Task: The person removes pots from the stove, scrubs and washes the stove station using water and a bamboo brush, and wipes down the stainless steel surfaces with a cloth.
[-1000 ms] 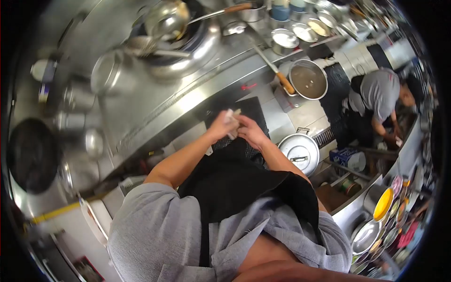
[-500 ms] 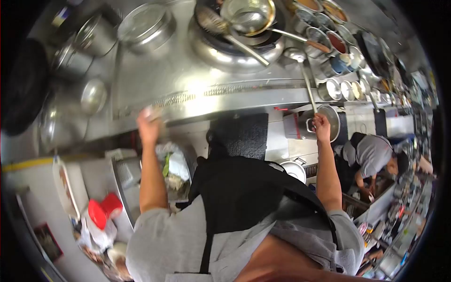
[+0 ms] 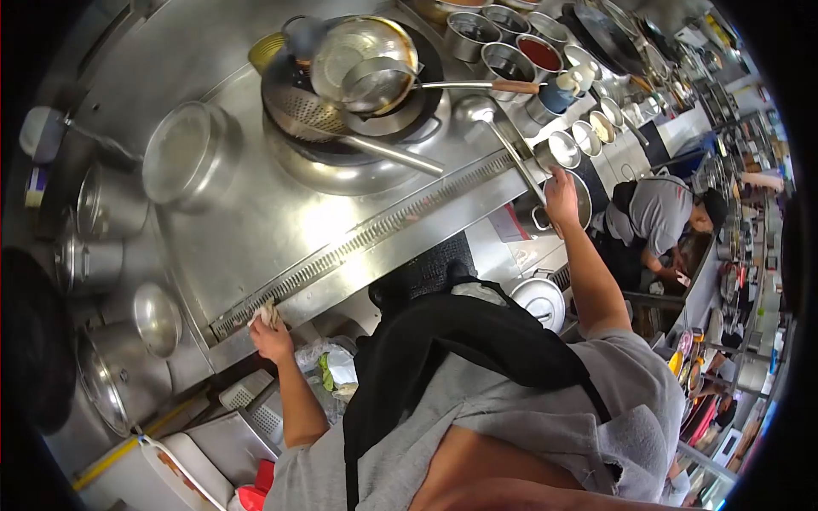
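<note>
My left hand [image 3: 273, 342] is closed around a crumpled pale cloth [image 3: 268, 315] at the steel stove's front edge. My right hand [image 3: 561, 201] has its fingers stretched toward a small steel cup [image 3: 543, 155]; whether they touch it I cannot tell. Just left of that hand is the end of the handle of a steel ladle [image 3: 475, 111], which rests on the stove. On the wok burner, a perforated skimmer [image 3: 300, 115] and a strainer with a wooden handle [image 3: 516, 87] lie over a dark wok [image 3: 271, 81].
Sauce containers [image 3: 540, 54] stand at the back right. A round steel pan [image 3: 189, 153] sits on the stove's left part, beside pots [image 3: 85, 266]. Below the front edge are a lidded pot [image 3: 538, 304] and a lined bin [image 3: 336, 370]. A co-worker [image 3: 660, 213] bends at the right.
My view has turned. My right hand has let go of the ladle handle, which now lies on the stove. My left hand has moved along the front edge with the cloth.
</note>
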`<state>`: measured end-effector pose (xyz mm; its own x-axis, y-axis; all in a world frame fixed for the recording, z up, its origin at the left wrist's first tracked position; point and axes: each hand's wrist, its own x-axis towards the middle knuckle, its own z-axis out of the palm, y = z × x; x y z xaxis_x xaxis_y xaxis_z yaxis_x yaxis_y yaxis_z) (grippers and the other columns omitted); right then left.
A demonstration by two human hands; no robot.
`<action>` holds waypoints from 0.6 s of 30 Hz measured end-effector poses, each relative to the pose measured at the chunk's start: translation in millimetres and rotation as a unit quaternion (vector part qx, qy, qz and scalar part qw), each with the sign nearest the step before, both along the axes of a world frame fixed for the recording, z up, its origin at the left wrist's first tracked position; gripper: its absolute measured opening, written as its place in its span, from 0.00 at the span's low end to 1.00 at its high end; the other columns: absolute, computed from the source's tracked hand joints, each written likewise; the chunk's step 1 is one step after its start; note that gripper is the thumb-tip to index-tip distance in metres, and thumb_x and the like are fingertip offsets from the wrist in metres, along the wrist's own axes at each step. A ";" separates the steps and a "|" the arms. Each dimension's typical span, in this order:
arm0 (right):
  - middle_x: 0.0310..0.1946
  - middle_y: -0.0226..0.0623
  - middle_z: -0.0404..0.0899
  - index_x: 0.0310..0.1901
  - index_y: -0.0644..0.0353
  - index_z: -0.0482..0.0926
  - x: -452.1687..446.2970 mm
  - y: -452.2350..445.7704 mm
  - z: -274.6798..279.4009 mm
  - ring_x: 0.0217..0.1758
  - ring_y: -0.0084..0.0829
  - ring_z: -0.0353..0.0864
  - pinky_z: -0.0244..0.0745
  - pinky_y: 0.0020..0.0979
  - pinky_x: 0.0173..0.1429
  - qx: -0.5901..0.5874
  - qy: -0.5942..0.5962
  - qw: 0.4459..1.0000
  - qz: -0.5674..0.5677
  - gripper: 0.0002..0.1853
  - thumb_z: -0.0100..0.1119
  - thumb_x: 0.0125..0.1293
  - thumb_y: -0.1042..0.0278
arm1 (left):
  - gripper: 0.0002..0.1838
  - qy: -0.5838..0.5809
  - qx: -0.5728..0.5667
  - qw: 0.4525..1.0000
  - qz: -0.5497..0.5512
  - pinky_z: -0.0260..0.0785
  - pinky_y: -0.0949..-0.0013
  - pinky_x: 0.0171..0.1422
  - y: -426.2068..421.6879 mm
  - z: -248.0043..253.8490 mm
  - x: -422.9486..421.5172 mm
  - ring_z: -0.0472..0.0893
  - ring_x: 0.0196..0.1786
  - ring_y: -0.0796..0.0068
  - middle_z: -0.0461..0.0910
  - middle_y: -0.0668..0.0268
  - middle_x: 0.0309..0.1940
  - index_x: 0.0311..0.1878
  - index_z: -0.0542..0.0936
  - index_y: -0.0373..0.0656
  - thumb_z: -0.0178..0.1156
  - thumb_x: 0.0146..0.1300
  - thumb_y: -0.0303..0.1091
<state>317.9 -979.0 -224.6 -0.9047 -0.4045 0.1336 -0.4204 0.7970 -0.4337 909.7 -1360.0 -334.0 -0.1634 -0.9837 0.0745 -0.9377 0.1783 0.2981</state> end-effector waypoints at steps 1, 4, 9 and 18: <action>0.52 0.53 0.72 0.57 0.57 0.71 -11.1 -0.3 -0.1 0.58 0.55 0.70 0.66 0.46 0.62 -0.018 0.012 1.000 0.019 0.23 0.54 0.58 0.77 | 0.32 -0.075 0.034 0.996 0.037 0.64 0.50 0.65 7.0 29.2 -17.1 0.66 0.65 0.46 0.66 0.55 0.64 0.63 0.69 0.52 0.67 0.53 0.40; 0.52 0.51 0.73 0.56 0.58 0.73 -28.6 -13.0 13.7 0.57 0.54 0.71 0.67 0.45 0.62 -0.047 0.025 0.997 0.052 0.21 0.55 0.58 0.77 | 0.33 -0.071 0.020 0.995 0.072 0.58 0.51 0.70 20.2 79.1 -58.4 0.61 0.69 0.44 0.61 0.51 0.68 0.64 0.69 0.48 0.68 0.54 0.38; 0.50 0.58 0.72 0.60 0.55 0.64 -59.1 17.4 -57.0 0.54 0.61 0.72 0.71 0.49 0.57 0.086 -0.117 0.986 0.086 0.29 0.62 0.57 0.66 | 0.23 0.097 -0.122 0.983 -0.099 0.58 0.54 0.69 24.0 99.5 -155.1 0.67 0.65 0.50 0.67 0.50 0.62 0.55 0.74 0.40 0.65 0.55 0.28; 0.48 0.58 0.77 0.64 0.60 0.55 -71.5 88.3 -120.4 0.50 0.58 0.77 0.73 0.49 0.53 0.079 -0.330 0.930 0.140 0.36 0.62 0.57 0.65 | 0.11 0.311 -0.145 0.847 -0.405 0.65 0.59 0.63 43.3 246.4 -502.8 0.74 0.57 0.55 0.75 0.56 0.52 0.43 0.81 0.43 0.62 0.55 0.25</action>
